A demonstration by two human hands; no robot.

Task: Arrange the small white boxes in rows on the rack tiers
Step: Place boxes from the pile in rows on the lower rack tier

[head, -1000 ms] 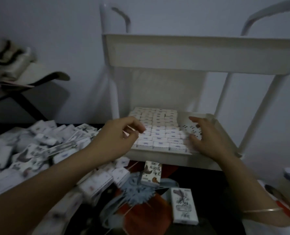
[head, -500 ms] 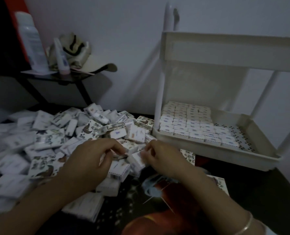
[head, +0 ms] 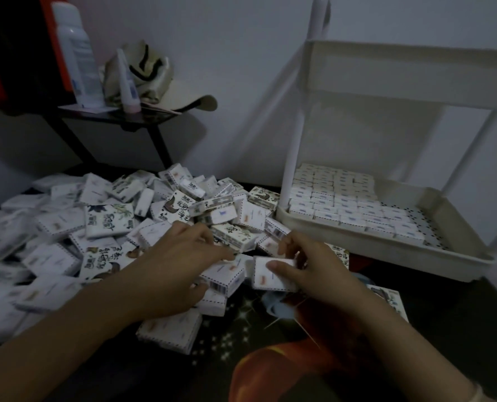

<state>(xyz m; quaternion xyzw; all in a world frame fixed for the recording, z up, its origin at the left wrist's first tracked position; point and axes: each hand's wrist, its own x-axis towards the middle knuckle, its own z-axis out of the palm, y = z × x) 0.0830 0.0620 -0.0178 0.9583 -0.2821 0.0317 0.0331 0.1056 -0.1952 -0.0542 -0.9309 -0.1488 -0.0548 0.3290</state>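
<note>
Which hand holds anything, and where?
Right hand pinches a white box, thumb on its top face, fingers behind. Whether the left hand grips anything cannot be told.

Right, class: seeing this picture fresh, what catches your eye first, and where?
A big loose pile of boxes sprawls at left. At right, neat rows part-fill the rack's lower tier. In the middle, the right hand holds one box and the left hand lies on the pile.
</note>
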